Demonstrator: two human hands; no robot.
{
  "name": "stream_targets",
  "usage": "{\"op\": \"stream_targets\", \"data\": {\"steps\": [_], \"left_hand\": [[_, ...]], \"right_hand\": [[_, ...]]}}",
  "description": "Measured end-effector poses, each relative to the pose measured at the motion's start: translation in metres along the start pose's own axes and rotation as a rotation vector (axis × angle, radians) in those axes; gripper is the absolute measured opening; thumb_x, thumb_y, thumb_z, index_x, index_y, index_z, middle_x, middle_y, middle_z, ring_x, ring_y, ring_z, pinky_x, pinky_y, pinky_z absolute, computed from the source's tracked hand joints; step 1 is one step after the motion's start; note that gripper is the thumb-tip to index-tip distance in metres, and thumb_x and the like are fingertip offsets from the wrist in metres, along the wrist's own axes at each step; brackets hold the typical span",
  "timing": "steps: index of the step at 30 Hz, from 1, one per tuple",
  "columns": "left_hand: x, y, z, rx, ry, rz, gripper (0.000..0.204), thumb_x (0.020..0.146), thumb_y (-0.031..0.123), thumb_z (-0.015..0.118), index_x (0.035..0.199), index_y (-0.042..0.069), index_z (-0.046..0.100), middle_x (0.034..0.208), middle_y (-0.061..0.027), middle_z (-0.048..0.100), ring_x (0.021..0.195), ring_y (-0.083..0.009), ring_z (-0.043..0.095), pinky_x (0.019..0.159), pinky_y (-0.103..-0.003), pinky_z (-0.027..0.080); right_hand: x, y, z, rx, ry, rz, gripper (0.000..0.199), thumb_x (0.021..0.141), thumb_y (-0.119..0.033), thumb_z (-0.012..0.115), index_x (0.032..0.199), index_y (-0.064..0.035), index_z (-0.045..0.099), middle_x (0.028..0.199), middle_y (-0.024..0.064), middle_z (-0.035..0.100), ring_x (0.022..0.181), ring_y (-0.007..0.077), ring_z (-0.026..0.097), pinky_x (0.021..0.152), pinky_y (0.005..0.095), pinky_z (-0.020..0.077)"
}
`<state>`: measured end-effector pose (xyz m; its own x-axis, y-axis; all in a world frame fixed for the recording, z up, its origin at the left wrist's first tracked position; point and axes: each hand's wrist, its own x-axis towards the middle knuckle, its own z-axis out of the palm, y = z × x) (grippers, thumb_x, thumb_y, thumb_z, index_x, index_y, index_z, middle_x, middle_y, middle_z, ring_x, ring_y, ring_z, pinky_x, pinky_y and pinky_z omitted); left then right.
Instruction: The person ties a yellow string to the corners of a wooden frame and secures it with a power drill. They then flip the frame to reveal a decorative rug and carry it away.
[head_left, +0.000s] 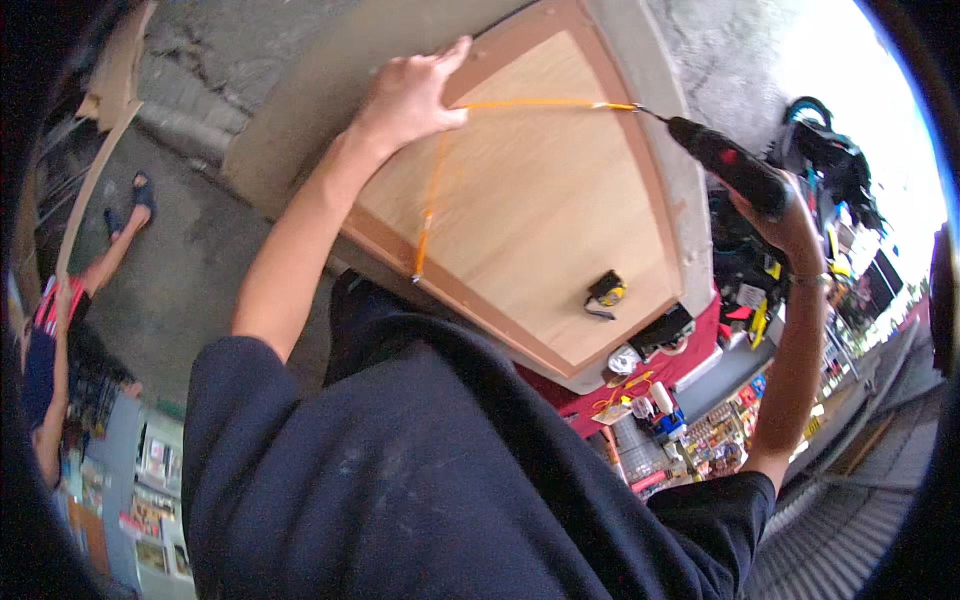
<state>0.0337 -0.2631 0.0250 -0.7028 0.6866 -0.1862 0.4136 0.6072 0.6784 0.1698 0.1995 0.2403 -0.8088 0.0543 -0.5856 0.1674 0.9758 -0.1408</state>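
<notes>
A pale wooden panel (530, 200) with a brown border lies before me on a larger grey-beige piece. My left hand (415, 100) is at its far left border, thumb and forefinger spread, the other fingers mostly hidden. A thin orange strip (540, 102) bends at this hand. One end reaches the right border; the other comes down to the near left border. In my right hand (775, 220) is a black power drill (730, 165), fingers wrapped round its grip. The drill's bit points left, at the strip's right end. A yellow-and-black tape measure (608, 290) rests on the panel.
Beyond the panel's near right edge, a red-covered surface (560, 395) holds tools and small parts. Crowded goods and a dark motorbike-like vehicle (835, 160) stand at right. Another person's legs (120, 235) show at far left, near a long wooden strip (85, 200).
</notes>
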Motion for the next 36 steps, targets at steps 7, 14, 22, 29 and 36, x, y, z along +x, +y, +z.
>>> {"op": "stream_targets", "data": {"steps": [7, 14, 22, 29, 36], "left_hand": [[-0.002, -0.001, 0.0, -0.047, 0.052, 0.02, 0.088, 0.067, 0.024, 0.08, 0.146, 0.002, 0.047, 0.125, -0.0224, 0.065, 0.102, -0.0352, 0.069, 0.093, -0.041, 0.057], [-0.005, -0.014, 0.007, -0.144, 0.171, 0.079, 0.087, 0.066, 0.026, 0.082, 0.144, 0.006, 0.05, 0.119, -0.0232, 0.067, 0.098, -0.0338, 0.071, 0.087, -0.041, 0.058], [-0.003, -0.007, 0.0, -0.224, 0.131, 0.048, 0.085, 0.066, 0.023, 0.082, 0.144, 0.006, 0.051, 0.118, -0.0225, 0.068, 0.098, -0.0328, 0.072, 0.085, -0.039, 0.06], [-0.001, -0.01, 0.003, -0.225, 0.182, 0.114, 0.083, 0.065, 0.018, 0.082, 0.142, 0.005, 0.053, 0.125, -0.0207, 0.067, 0.105, -0.0329, 0.07, 0.088, -0.04, 0.059], [0.0, -0.012, 0.005, -0.228, 0.166, 0.104, 0.085, 0.062, 0.012, 0.082, 0.142, 0.007, 0.054, 0.125, -0.0188, 0.067, 0.103, -0.0315, 0.071, 0.086, -0.039, 0.059]], "right_hand": [[0.008, -0.064, -0.016, 0.118, -0.059, -0.101, 0.039, 0.074, -0.013, 0.081, 0.11, -0.0026, 0.069, 0.09, 0.0152, 0.071, 0.083, 0.0292, 0.068, 0.078, 0.0385, 0.0523], [0.023, -0.08, -0.036, -0.071, -0.192, -0.128, 0.033, 0.069, -0.011, 0.074, 0.101, -0.004, 0.067, 0.084, 0.0188, 0.069, 0.082, 0.0399, 0.066, 0.074, 0.0442, 0.0512], [0.035, -0.064, -0.042, -0.134, -0.239, -0.279, 0.031, 0.068, -0.013, 0.073, 0.096, -0.0074, 0.062, 0.08, 0.0174, 0.066, 0.081, 0.0399, 0.067, 0.07, 0.0476, 0.05], [0.047, -0.076, -0.056, -0.21, -0.328, -0.237, 0.031, 0.069, -0.013, 0.072, 0.096, -0.0057, 0.059, 0.079, 0.0153, 0.065, 0.078, 0.0383, 0.067, 0.069, 0.0459, 0.0505], [0.06, -0.074, -0.054, -0.078, -0.352, -0.13, 0.03, 0.071, -0.016, 0.07, 0.096, -0.0029, 0.06, 0.077, 0.0165, 0.061, 0.076, 0.0387, 0.065, 0.067, 0.0436, 0.0486]]}}
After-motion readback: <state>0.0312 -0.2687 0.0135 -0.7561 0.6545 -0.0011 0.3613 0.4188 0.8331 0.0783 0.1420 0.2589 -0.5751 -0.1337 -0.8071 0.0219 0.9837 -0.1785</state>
